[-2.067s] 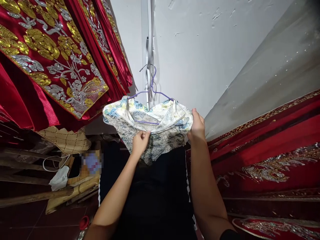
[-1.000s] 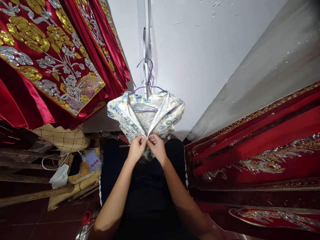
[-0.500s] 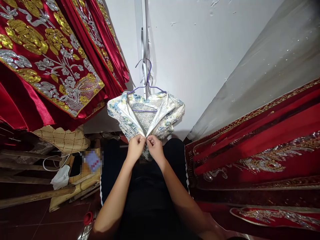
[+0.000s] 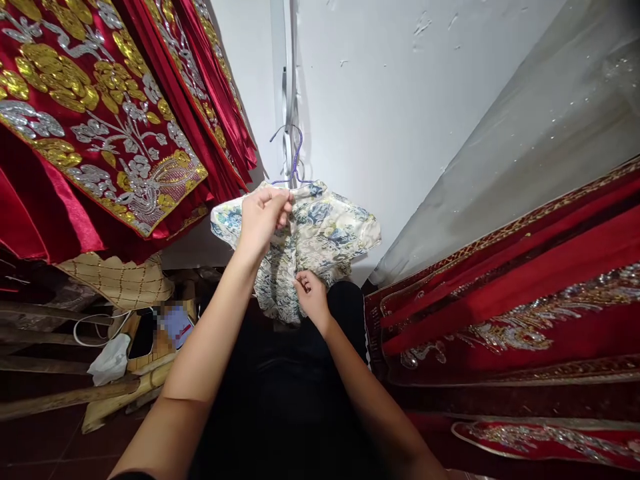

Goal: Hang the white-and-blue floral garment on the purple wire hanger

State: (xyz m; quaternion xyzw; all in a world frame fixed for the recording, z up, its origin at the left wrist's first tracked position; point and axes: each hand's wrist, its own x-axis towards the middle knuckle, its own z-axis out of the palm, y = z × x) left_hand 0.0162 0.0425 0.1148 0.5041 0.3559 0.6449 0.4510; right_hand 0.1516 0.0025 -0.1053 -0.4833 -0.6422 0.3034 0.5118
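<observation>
A small floral shirt (image 4: pixel 333 230) in white, blue and yellow hangs in front of me on a purple wire hanger (image 4: pixel 299 150). Its two front edges lie together down the middle, and its lower part is gathered. At the collar, my left hand (image 4: pixel 263 217) is closed, thumb and forefinger pinching the top of the front edge. Lower on the same front line, my right hand (image 4: pixel 313 297) pinches the edge of the cloth near the waist. Any fastener between the fingers is too small to make out.
Red garments with gold and silver sequins (image 4: pixel 140 133) hang at left. More red embroidered cloth (image 4: pixel 500 320) fills the right, below a sheer grey-white drape (image 4: pixel 525 140). A metal rail (image 4: pixel 287 67) runs down the white wall (image 4: pixel 380 87). Lower left are a bamboo seat (image 4: pixel 107 400) and a white cable (image 4: pixel 83 327).
My left hand has moved up from the waist to the collar. The shirt's open front has come together, covering the inside. My right hand has stayed near the waist.
</observation>
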